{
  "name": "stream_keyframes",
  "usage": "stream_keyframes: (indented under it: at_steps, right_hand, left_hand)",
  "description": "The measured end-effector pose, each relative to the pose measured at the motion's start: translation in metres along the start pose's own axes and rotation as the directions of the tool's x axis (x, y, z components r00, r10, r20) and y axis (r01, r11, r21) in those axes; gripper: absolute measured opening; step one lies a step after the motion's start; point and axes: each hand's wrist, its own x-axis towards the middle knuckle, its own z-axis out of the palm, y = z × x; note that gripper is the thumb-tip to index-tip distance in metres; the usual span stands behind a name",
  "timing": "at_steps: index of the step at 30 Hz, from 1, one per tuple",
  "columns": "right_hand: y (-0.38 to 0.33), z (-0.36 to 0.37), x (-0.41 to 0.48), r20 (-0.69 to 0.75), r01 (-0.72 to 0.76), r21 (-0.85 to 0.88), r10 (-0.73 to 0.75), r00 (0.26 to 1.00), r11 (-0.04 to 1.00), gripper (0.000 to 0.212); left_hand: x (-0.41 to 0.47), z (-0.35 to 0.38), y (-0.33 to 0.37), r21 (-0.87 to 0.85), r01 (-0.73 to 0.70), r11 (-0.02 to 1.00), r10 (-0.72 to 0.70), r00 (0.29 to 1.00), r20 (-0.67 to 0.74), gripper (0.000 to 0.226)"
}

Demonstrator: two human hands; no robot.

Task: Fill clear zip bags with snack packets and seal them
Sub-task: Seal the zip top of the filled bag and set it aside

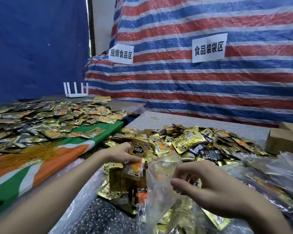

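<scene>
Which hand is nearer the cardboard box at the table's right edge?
Right. The right hand, pinching the clear zip bag, is below-left of the cardboard box; the left hand, gripping snack packets, sits farther left, beyond the bag.

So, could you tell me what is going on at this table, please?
A person is packing snacks. The left hand grips a few packets at the mouth of a clear bag, which the right hand holds open. The bag is not yet sealed, and a pile of loose packets lies behind it.
</scene>
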Motion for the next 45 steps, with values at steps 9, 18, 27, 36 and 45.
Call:
stream_keyframes:
  at_steps: [9, 18, 27, 36, 45]
  right_hand:
    - [0.002, -0.001, -0.001, 0.014, -0.014, 0.017, 0.014, 1.000, 1.000, 0.032]
    - [-0.001, -0.002, -0.002, 0.031, -0.031, 0.022, 0.030, 0.999, 0.999, 0.028]
    - [-0.004, -0.001, -0.003, 0.037, -0.036, -0.019, 0.037, 0.999, 0.999, 0.030]
    - [-0.008, -0.003, -0.003, 0.030, -0.022, -0.032, 0.023, 0.999, 0.999, 0.029]
    - [-0.011, 0.000, -0.003, 0.027, 0.007, -0.045, -0.006, 1.000, 0.999, 0.032]
  left_hand:
    - [-0.019, 0.022, -0.010, 0.202, 0.102, 0.974, -0.119, 0.990, 0.074, 0.092]
    - [-0.032, 0.008, -0.006, 0.045, 0.182, 0.982, -0.187, 0.972, 0.142, 0.082]
    - [-0.036, 0.036, 0.005, 0.254, 0.026, 0.967, -0.016, 0.999, -0.040, 0.075]
    - [-0.055, -0.019, 0.035, -0.137, 0.078, 0.987, -0.100, 0.982, -0.158, 0.031]
    - [-0.127, -0.079, 0.133, -0.384, -0.222, 0.896, 0.055, 0.914, -0.401, 0.019]
